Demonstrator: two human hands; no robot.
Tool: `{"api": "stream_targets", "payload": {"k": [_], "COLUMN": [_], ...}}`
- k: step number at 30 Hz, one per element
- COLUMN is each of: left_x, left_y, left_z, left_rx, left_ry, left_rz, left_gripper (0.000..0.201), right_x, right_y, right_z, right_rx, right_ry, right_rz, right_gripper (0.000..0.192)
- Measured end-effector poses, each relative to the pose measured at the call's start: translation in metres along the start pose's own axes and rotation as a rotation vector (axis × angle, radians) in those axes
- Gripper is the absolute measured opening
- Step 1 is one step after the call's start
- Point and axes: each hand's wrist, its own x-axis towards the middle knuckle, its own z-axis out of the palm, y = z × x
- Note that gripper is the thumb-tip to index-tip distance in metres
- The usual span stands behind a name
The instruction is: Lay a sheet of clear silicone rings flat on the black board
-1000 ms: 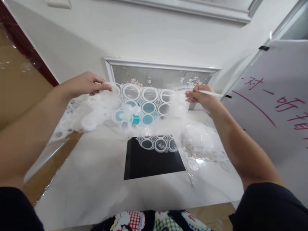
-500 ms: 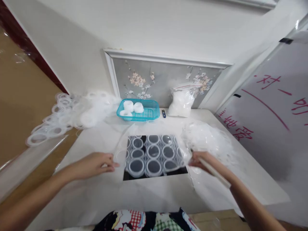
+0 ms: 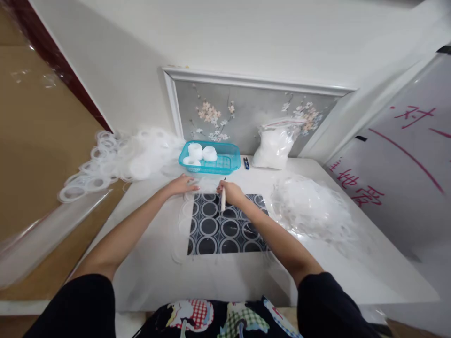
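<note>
At the far edge of a black mat (image 3: pixel 232 240), my right hand (image 3: pixel 230 191) is closed around a slim white-handled tool (image 3: pixel 223 201) with a thin dark tip. Its exact kind is unclear. Beside it, my left hand (image 3: pixel 183 185) reaches to the mat's upper left, thumb and fingers apart on or just above clear plastic. A translucent plastic sheet with rows of rings (image 3: pixel 206 245) lies over the mat and spreads past its left side. My right forearm hides part of the sheet.
Behind my hands stands a blue basket (image 3: pixel 234 164) with several white rolls (image 3: pixel 210 153). Small blue snips (image 3: pixel 246 163) and a bag of white material (image 3: pixel 273 148) are beside it. Heaps of clear plastic pieces (image 3: pixel 310 206) lie right, and plastic rings (image 3: pixel 95 180) left.
Both hands have moved inward and away from me, from the mat's sides to its far edge. The ringed sheet has shifted over the mat and now lies flatter. The tool stays in my right hand.
</note>
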Motion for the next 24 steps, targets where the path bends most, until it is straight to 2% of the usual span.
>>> {"api": "stream_targets", "payload": {"k": [2, 5, 8, 11, 14, 17, 19, 20, 22, 24], "left_x": [0.011, 0.008, -0.005, -0.015, -0.019, -0.022, -0.03, -0.037, -0.058, -0.085], "left_y": [-0.002, -0.003, 0.0, 0.002, 0.004, 0.013, 0.027, 0.035, 0.049, 0.054], "left_z": [0.004, 0.004, -0.001, 0.002, 0.016, 0.015, -0.009, -0.029, -0.08, -0.13], "left_rx": [0.005, 0.021, 0.051, 0.081, 0.091, 0.054, -0.158, -0.363, -0.781, -0.996], "left_ry": [-0.018, 0.006, 0.063, 0.127, 0.154, 0.18, 0.259, 0.322, 0.406, 0.479], "left_rz": [0.043, 0.094, 0.094, 0.045, -0.025, -0.07, -0.051, -0.013, 0.117, 0.215], "left_gripper": [0.037, 0.026, 0.019, 0.019, 0.036, 0.062, 0.063, 0.063, 0.06, 0.057], "right_x": [0.022, 0.031, 0.023, 0.011, 0.004, 0.003, 0.003, 0.003, 0.002, 0.0], "right_y": [-0.008, -0.012, -0.012, -0.013, -0.016, -0.015, -0.01, -0.007, -0.002, 0.003], "right_z": [0.02, 0.035, 0.034, 0.023, 0.017, 0.021, 0.026, 0.028, 0.03, 0.03], "right_rx": [-0.009, -0.001, 0.005, -0.017, -0.092, -0.129, -0.108, -0.093, -0.069, -0.04], "right_ry": [-0.016, -0.009, 0.059, 0.166, 0.261, 0.184, 0.088, 0.056, 0.031, 0.023], "right_rz": [-0.038, -0.086, -0.065, -0.019, 0.026, 0.045, 0.037, 0.028, 0.015, 0.017], "right_gripper": [0.013, 0.014, 0.004, 0.011, 0.015, 0.014, 0.014, 0.014, 0.013, 0.015]}}
